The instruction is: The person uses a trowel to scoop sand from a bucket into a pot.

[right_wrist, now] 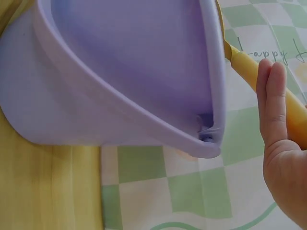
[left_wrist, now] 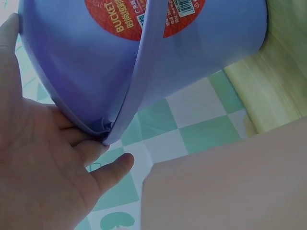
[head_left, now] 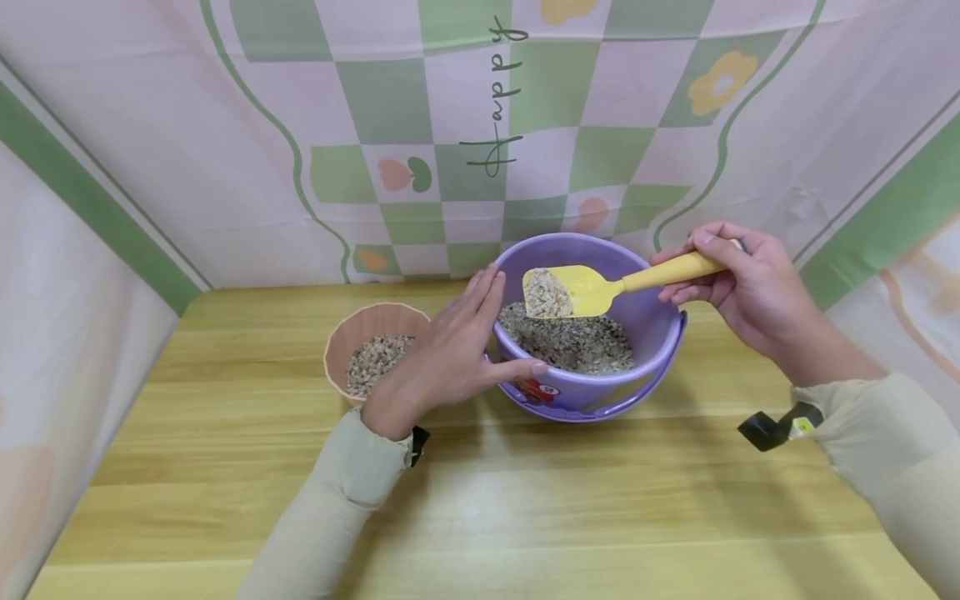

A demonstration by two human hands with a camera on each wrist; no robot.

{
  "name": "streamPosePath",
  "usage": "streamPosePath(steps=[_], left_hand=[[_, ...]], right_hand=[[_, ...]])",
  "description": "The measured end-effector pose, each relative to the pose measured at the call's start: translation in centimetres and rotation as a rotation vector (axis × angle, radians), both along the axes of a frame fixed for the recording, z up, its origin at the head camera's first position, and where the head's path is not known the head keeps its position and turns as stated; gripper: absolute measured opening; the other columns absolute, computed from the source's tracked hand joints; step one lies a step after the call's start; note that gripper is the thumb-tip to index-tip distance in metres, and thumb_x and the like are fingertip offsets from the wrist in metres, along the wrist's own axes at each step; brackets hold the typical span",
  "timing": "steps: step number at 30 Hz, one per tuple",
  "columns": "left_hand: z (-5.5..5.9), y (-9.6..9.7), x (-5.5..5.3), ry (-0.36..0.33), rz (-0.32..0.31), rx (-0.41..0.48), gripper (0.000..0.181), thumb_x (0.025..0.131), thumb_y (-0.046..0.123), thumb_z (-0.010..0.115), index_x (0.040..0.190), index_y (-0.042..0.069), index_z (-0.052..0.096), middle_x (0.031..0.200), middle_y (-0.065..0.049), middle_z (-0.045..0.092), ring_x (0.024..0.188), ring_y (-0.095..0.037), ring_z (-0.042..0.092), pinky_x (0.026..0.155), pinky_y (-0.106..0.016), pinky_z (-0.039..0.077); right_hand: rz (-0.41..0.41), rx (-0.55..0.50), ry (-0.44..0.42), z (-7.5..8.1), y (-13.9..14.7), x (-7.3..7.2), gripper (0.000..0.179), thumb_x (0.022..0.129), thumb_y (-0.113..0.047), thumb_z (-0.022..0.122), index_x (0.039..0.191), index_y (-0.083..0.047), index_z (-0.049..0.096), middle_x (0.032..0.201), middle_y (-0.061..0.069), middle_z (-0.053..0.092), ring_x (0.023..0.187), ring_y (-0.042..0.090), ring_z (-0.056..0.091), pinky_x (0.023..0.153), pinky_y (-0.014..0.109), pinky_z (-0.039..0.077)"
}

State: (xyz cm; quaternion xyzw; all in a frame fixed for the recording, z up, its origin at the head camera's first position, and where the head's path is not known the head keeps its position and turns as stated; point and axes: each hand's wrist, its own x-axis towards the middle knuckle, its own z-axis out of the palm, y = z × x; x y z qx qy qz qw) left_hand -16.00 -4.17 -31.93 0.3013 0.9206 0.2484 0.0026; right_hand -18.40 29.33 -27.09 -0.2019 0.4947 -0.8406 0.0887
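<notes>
My right hand (head_left: 750, 287) grips the handle of a yellow toy shovel (head_left: 592, 293), held level above the open top of a purple bucket (head_left: 600, 385). A heap of pale, coarse sand-like grains (head_left: 547, 293) lies on the shovel's blade. More, darker grains (head_left: 573, 342) cover the bottom of the bucket. My left hand (head_left: 457, 346) rests against the bucket's left rim, thumb stretched along the front edge and fingers extended toward the back. In the left wrist view its fingers touch the rim near the bucket handle's (left_wrist: 127, 108) joint.
Left of the bucket, partly behind my left forearm, stands a pink fluted bowl (head_left: 337, 354) holding similar grains. Both containers stand on a wooden table (head_left: 480, 517). A green-and-white checkered cloth (head_left: 465, 108) hangs close behind them.
</notes>
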Motion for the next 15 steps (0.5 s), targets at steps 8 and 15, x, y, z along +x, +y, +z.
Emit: streamPosePath(steps=[8,15], left_hand=[[1.3,-1.1,0.5,-0.058,0.008,-0.023,0.114,0.085,0.082,0.043,0.160,0.006,0.002,0.166,-0.006,-0.009,0.152,-0.019,0.000,0.121,-0.038,0.012],[2.1,-3.0,1.1,-0.143,0.033,0.023,0.106,0.087,0.078,0.046,0.161,0.013,0.006,0.167,-0.003,-0.004,0.152,-0.015,0.000,0.121,-0.037,0.015]], right_hand=[[0.019,-0.027,-0.015,0.6,-0.2,0.0,0.023,0.105,0.004,0.037,0.096,0.016,0.054,0.100,0.037,0.067,0.072,0.045,0.071,0.065,0.042,0.060],[0.016,-0.015,-0.012,1.0,-0.7,0.1,0.022,0.105,0.004,0.038,0.097,0.015,0.055,0.100,0.035,0.068,0.073,0.044,0.071,0.065,0.042,0.060]])
